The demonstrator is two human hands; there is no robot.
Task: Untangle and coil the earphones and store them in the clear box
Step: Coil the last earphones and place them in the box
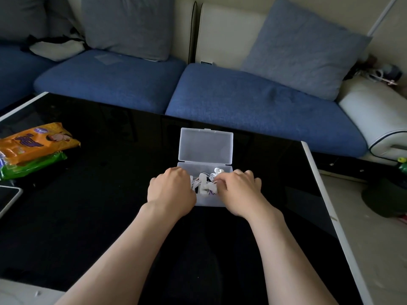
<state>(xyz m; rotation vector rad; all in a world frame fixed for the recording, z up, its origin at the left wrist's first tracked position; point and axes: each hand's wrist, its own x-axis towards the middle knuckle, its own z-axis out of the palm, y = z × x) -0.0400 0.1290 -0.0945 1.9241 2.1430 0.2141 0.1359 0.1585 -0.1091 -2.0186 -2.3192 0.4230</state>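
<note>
A blue sofa (pixel 253 100) runs behind the glossy black coffee table (pixel 110 194), where 2 snack packets (pixel 37 142) lie well off to the left. Near the middle of the table stands the clear box (pixel 209 202), its hinged lid (pixel 206 146) tipped back and open.

Both hands are down on the box. The left hand (pixel 170 190) is curled over its left end with the fingertips hidden, so I cannot tell whether it grips anything. The right hand (pixel 240 190) is curled over the right end, its thumb and fingers pinching the white earphones (pixel 206 183), which sit bunched inside the box between the 2 hands.

The earphones look very light, and the thin cord is limp yet likely springy enough to loosen and ride up over the rim. The bundle is best held across its whole coil, not by 1 strand or a bud. The box looks light and may slide on the glass.
</note>
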